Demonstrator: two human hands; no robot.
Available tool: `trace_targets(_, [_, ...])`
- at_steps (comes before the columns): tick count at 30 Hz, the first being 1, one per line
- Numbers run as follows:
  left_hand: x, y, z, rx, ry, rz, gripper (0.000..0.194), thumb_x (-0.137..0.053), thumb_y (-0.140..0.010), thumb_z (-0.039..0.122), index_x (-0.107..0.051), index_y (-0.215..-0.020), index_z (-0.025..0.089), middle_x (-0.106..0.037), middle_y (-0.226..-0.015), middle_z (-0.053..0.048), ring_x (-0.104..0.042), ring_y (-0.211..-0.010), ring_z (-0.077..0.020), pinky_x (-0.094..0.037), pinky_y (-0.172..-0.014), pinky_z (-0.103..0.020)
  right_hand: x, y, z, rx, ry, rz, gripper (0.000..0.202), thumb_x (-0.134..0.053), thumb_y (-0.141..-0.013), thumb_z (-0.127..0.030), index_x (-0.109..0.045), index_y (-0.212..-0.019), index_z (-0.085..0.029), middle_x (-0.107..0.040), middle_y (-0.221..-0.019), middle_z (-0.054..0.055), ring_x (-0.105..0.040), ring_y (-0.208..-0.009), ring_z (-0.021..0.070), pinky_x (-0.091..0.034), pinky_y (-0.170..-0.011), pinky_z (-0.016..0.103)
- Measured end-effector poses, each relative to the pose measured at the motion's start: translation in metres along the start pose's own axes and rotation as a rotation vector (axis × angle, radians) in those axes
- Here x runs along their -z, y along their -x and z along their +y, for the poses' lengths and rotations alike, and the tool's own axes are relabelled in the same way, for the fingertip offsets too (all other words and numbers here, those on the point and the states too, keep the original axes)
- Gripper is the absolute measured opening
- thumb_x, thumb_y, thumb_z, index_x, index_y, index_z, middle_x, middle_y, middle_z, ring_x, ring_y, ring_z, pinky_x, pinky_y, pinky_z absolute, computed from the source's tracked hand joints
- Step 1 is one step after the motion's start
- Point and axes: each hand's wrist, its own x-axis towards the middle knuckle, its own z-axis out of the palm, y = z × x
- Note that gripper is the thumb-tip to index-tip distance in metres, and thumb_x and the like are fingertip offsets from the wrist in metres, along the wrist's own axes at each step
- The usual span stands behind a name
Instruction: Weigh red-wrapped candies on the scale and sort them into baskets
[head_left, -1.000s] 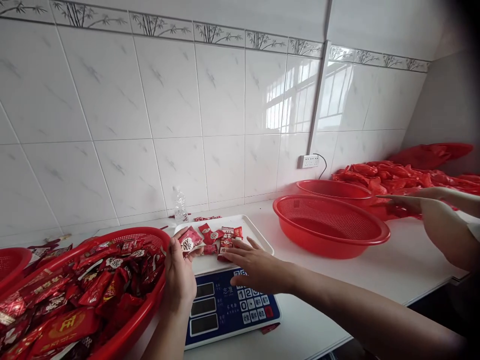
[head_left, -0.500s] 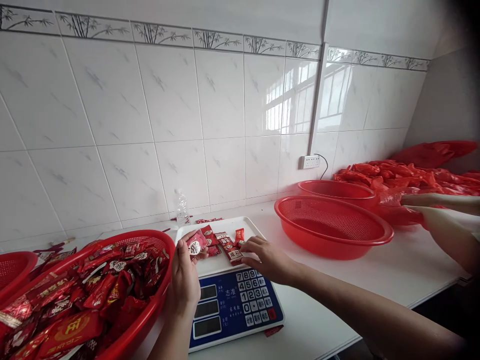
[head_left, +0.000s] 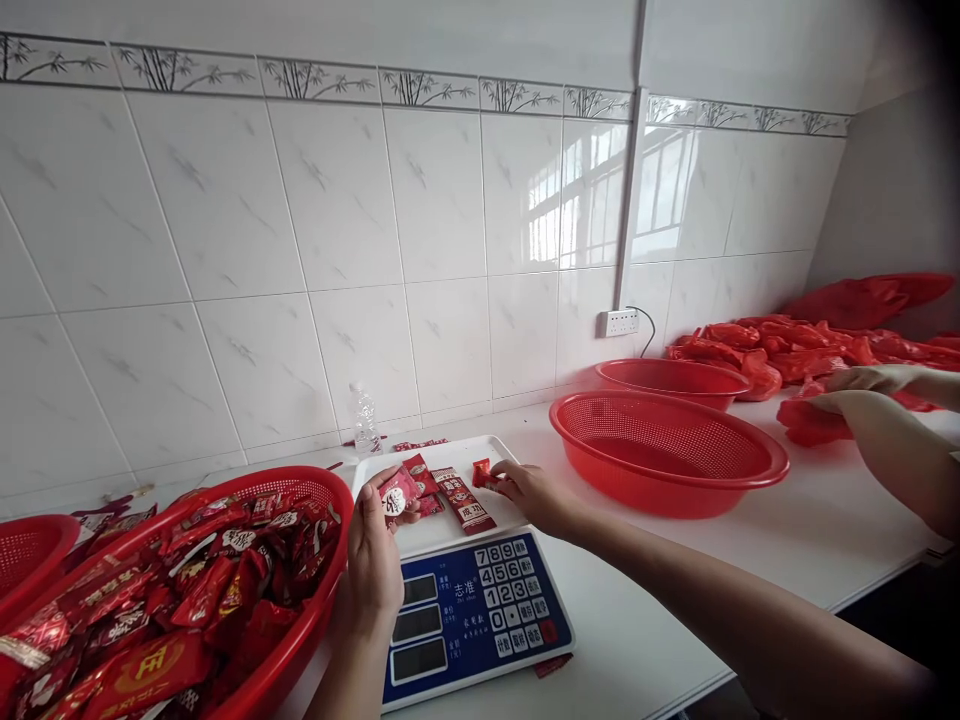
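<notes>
My left hand is closed around a red snack packet with a white round label, at the left side of the scale's white tray. At the tray's right side, my right hand pinches a small red wrapped candy between thumb and fingers. Between the hands lies a long red packet with a cream label. More red packets rest on the tray behind my left hand. The blue panel of the scale faces me, with keys and dark displays.
A red basket heaped with red packets stands at the left, another red basket beyond it. Two empty red baskets stand right. A clear bottle is by the wall. A co-worker's hands handle red plastic bags.
My right hand has taken hold of the small candy and shifted slightly right, off the long packet. My left hand keeps its packet. The co-worker's hands have moved with a red bag.
</notes>
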Motion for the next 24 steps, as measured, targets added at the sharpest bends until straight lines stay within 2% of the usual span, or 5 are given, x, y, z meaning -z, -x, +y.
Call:
trace_targets(5, [0.001,0.000,0.000,0.001,-0.015,-0.021,0.055,-0.045,-0.085,0.059,-0.059,-0.117,0.015,-0.066,-0.095,-0.009,-0.062,-0.068,-0.0174,-0.053,-0.057,-0.028,0.015,0.005,0.006,-0.021,-0.099,0.055,0.034,-0.030,-0.092,-0.028,-0.059,-0.105,-0.016,-0.067,-0.074,0.005,-0.061,-0.068,0.0169,-0.045,-0.061,0.028])
trace_targets(11, [0.000,0.001,-0.001,-0.010,-0.042,-0.010,0.056,-0.043,-0.085,0.060,-0.060,-0.116,0.016,-0.066,-0.093,-0.008,-0.062,-0.069,-0.0175,-0.053,-0.061,-0.030,0.040,0.014,0.012,-0.046,-0.083,0.144,0.031,-0.034,-0.092,-0.032,-0.058,-0.106,-0.019,-0.070,-0.087,0.005,-0.064,-0.076,0.0159,-0.048,-0.064,0.026])
trace_targets(15, [0.001,0.000,0.000,-0.026,-0.056,-0.006,0.056,-0.043,-0.086,0.059,-0.061,-0.115,0.015,-0.067,-0.093,-0.009,-0.062,-0.069,-0.0180,-0.053,-0.063,-0.030,0.065,0.017,0.038,-0.151,0.112,0.240,0.029,-0.037,-0.091,-0.036,-0.057,-0.109,-0.023,-0.069,-0.099,0.008,-0.064,-0.088,0.0239,-0.047,-0.068,0.032])
trace_targets(20, [0.001,0.001,0.002,-0.031,-0.046,0.014,0.057,-0.044,-0.085,0.060,-0.060,-0.114,0.014,-0.067,-0.094,-0.010,-0.062,-0.070,-0.0187,-0.052,-0.061,-0.030,0.098,0.019,0.086,-0.352,0.355,0.295,0.038,-0.031,-0.091,-0.030,-0.056,-0.118,-0.018,-0.066,-0.108,0.018,-0.060,-0.098,0.0377,-0.047,-0.066,0.046])
trace_targets(24, [0.002,0.000,0.002,-0.051,-0.060,0.027,0.056,-0.044,-0.085,0.060,-0.061,-0.113,0.015,-0.067,-0.091,-0.008,-0.062,-0.070,-0.0188,-0.051,-0.062,-0.030,0.100,0.020,0.087,-0.326,0.429,0.260,0.044,-0.038,-0.087,-0.023,-0.051,-0.127,-0.012,-0.053,-0.130,0.022,-0.045,-0.121,0.0394,-0.040,-0.087,0.055])
